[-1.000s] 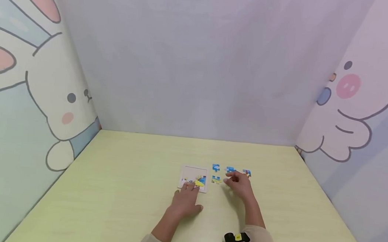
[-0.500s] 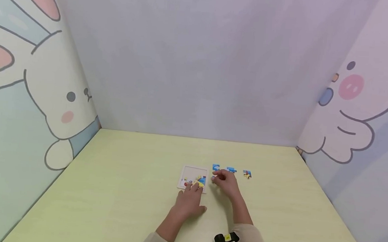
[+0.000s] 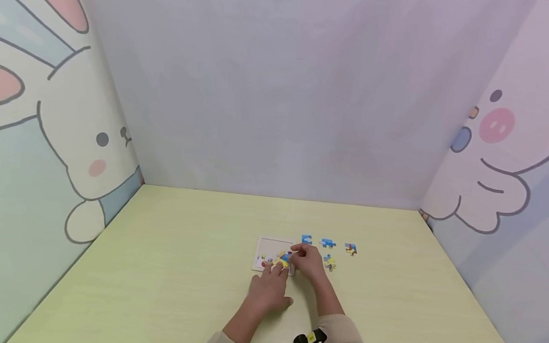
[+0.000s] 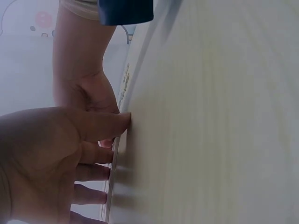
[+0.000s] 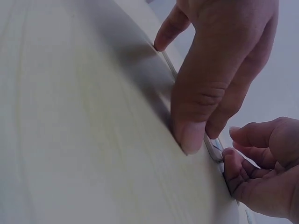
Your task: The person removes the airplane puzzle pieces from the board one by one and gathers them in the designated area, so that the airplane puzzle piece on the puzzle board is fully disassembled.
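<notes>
A pale square puzzle tray (image 3: 257,252) lies on the table, with colourful jigsaw pieces (image 3: 267,262) along its near side. My left hand (image 3: 268,291) rests on the tray's near edge, fingers extended over it and thumb out to the side. In the left wrist view these fingers (image 4: 93,172) lie along the thin edge. Over the tray's right side is my right hand (image 3: 309,263), thumb and index finger pinching a jigsaw piece mostly hidden by the fingers. The right wrist view has this right hand (image 5: 275,163) low at the right, close beyond the left thumb (image 5: 191,135).
Right of the tray lie loose pieces: a blue one (image 3: 306,239), another blue one (image 3: 328,243), a red-and-yellow one (image 3: 351,248) and a yellow-blue one (image 3: 330,262). A black wrist camera (image 3: 309,342) sits by the right sleeve. Cartoon-printed walls (image 3: 492,153) flank the table.
My right hand has moved left from the loose pieces to the tray, taking the nearest yellow-blue jigsaw piece. Another yellow-blue piece behind it has come into view. The left hand stays on the tray.
</notes>
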`<state>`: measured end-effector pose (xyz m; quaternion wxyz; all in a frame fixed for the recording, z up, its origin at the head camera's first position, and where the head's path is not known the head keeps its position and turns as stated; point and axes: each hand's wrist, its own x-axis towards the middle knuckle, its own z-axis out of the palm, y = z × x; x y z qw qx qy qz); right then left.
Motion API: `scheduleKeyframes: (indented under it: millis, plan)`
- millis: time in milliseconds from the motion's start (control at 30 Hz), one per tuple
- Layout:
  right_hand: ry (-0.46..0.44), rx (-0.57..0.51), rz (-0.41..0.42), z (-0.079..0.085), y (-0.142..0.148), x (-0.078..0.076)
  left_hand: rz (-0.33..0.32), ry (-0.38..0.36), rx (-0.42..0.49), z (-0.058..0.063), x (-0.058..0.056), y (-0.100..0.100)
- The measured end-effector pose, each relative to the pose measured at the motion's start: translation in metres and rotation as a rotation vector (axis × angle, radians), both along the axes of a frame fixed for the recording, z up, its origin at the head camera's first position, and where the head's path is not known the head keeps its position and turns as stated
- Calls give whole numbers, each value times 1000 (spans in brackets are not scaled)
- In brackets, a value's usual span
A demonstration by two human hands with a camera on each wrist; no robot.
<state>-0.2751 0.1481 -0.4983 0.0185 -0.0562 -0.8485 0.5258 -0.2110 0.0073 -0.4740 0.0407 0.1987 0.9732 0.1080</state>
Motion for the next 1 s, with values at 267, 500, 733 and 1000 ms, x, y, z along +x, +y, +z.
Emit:
scheduleKeyframes:
  millis: [267,500,733,1000]
  plan:
    - [-9,96,5,2,-2,-3,-1,-4,4,2,1,-1]
    - [-5,154,25,2,-2,-5,3,-1,6,3,3,-2]
    - [12,192,61,2,-2,-7,-1,-13,-10,3,1,-1]
    - [-14,198,46,3,-3,-7,-3,-25,0,1,-1,0]
